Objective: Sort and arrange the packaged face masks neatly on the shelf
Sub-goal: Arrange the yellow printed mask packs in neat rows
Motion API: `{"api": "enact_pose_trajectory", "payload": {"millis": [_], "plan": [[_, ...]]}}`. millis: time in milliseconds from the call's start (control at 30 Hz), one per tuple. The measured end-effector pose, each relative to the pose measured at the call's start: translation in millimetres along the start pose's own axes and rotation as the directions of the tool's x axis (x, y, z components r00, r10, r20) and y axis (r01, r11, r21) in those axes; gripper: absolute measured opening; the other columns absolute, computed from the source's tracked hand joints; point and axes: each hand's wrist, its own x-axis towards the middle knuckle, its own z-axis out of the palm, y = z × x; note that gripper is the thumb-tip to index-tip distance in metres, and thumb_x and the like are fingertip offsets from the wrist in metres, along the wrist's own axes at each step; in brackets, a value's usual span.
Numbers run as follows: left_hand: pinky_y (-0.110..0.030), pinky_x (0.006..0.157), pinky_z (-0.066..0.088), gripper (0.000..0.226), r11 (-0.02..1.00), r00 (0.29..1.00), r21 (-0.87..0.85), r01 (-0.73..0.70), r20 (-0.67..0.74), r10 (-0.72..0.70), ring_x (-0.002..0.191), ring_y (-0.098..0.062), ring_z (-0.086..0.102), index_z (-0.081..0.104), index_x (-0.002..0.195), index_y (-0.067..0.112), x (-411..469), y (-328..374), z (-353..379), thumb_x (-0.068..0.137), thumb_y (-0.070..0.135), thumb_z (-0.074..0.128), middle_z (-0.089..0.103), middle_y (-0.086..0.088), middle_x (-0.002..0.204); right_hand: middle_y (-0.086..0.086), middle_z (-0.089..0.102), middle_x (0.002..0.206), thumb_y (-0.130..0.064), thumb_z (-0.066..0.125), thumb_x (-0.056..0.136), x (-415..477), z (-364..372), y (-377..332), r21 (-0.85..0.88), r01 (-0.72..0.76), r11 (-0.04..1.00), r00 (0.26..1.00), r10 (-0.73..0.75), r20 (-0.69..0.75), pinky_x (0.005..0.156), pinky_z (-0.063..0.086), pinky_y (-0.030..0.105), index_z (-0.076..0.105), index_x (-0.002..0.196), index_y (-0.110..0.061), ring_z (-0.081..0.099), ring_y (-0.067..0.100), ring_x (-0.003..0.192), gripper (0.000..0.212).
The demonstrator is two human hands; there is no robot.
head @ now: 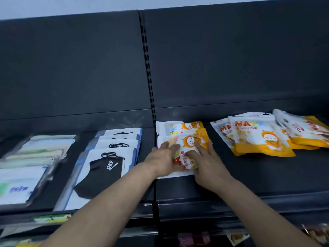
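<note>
An orange-and-white cartoon mask packet [187,145] lies on the dark shelf [249,175], overlapping another of the same kind [178,126] behind it. My left hand [163,161] rests flat on the near packet's left side. My right hand [206,163] presses on its right side with fingers spread. Further right lies a loose pile of orange mask packets [260,138], fanned and crooked. To the left, a neat row of black mask packets [105,168] lies overlapped, and beyond it a row of pale green and blue mask packets [32,157].
A slotted upright post [148,72] divides the dark back panel. The shelf's front lip [231,202] runs below my forearms. A lower shelf holds more packets [236,237], mostly blurred. Bare shelf surface lies between the two orange groups.
</note>
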Motion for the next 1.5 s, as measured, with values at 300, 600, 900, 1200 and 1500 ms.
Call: {"api": "enact_pose_trajectory", "payload": {"millis": [300, 600, 900, 1200, 1500], "plan": [[-0.039, 0.115, 0.027, 0.063, 0.984, 0.972, 0.094, -0.152, -0.168, 0.166, 0.144, -0.028, 0.021, 0.034, 0.146, 0.021, 11.7, 58.2, -6.6, 0.090, 0.037, 0.057, 0.028, -0.007, 0.155, 0.004, 0.033, 0.153, -0.010, 0.052, 0.084, -16.8, -28.3, 57.7, -0.008, -0.089, 0.996, 0.970, 0.084, -0.229, 0.116, 0.023, 0.042, 0.048, 0.136, -0.022, 0.018, 0.026, 0.146, 0.054], [-0.032, 0.090, 0.048, 0.039, 0.923, 0.946, -0.315, -0.222, -0.300, 0.126, 0.113, -0.030, 0.058, 0.048, 0.131, 0.009, 67.1, 168.6, 16.8, 0.093, 0.016, 0.050, 0.062, -0.013, 0.123, 0.002, 0.028, 0.153, -0.012, 0.048, 0.084, -50.7, -49.9, 160.0, -0.086, -0.241, 0.967, 0.969, 0.235, -0.080, 0.108, 0.029, 0.039, 0.043, 0.135, -0.018, 0.024, 0.024, 0.140, 0.052], [-0.041, 0.095, 0.049, 0.063, 0.798, 0.908, -0.603, 0.022, -0.322, -0.268, 0.118, -0.035, 0.056, 0.026, 0.142, 0.007, 124.9, 232.0, 16.3, 0.093, 0.029, 0.058, 0.056, -0.014, 0.131, -0.004, 0.057, 0.119, -0.010, 0.050, 0.085, -68.6, -69.1, 220.8, 0.134, -0.126, 0.983, 0.971, 0.150, -0.184, 0.076, 0.047, 0.033, 0.051, 0.120, -0.025, 0.058, 0.021, 0.101, 0.039], [-0.046, 0.078, 0.060, 0.022, 0.499, 0.885, -0.866, 0.037, -0.203, -0.419, 0.083, -0.026, 0.071, 0.061, 0.105, 0.017, 147.6, 245.2, 19.3, 0.084, 0.011, 0.066, 0.070, -0.010, 0.098, 0.009, 0.058, 0.126, -0.025, 0.069, 0.075, -41.9, -74.9, 275.0, -0.119, -0.184, 0.976, 0.899, 0.117, -0.422, 0.087, 0.044, 0.046, 0.063, 0.114, -0.019, 0.051, 0.036, 0.117, 0.039], [-0.036, 0.086, 0.054, 0.041, 0.404, 0.638, -0.893, -0.198, -0.430, -0.638, 0.100, -0.024, 0.062, 0.049, 0.114, 0.019, 114.7, 239.9, 48.2, 0.079, -0.002, 0.056, 0.060, -0.003, 0.110, 0.008, 0.040, 0.148, -0.050, 0.038, 0.093, -40.6, -75.8, 279.6, -0.080, -0.195, 0.978, 0.924, 0.155, -0.350, 0.104, 0.032, 0.052, 0.048, 0.135, -0.023, 0.034, 0.029, 0.137, 0.050]]}}
